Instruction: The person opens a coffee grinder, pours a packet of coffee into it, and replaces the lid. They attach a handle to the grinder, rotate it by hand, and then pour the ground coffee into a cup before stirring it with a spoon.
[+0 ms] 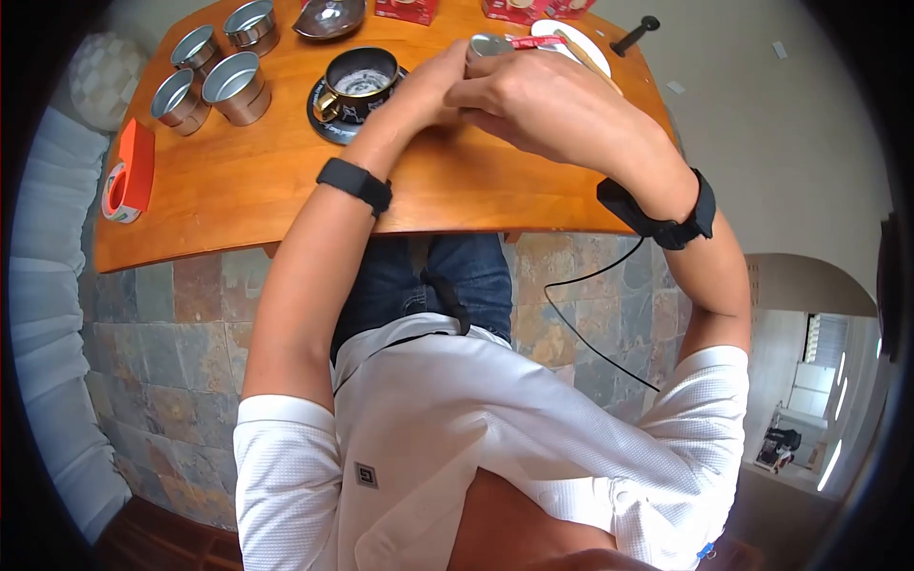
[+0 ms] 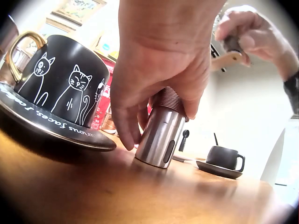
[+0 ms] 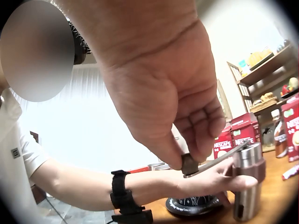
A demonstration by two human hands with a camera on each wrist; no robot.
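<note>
A steel hand coffee grinder (image 2: 159,137) with a ribbed brown band stands upright on the wooden table. My left hand (image 2: 163,56) grips it around the band from above, fingers on one side and thumb on the other. On its top sits a flat crank handle (image 3: 219,159) ending in a dark knob (image 3: 189,164). My right hand (image 3: 173,93) pinches that knob between thumb and fingers. Just left of the grinder is a black cup (image 2: 65,81) with white cat drawings and a gold handle, on a black saucer (image 2: 60,128). Pale residue shows inside the cup in the head view.
Several metal cups (image 1: 238,90) and a dark glossy bowl (image 1: 328,19) stand at the back left. An orange tape dispenser (image 1: 135,167) lies at the left edge. Red boxes (image 1: 405,11) line the back. A white plate (image 1: 602,59) holds a red packet (image 1: 533,42); a cable hangs below my right wrist.
</note>
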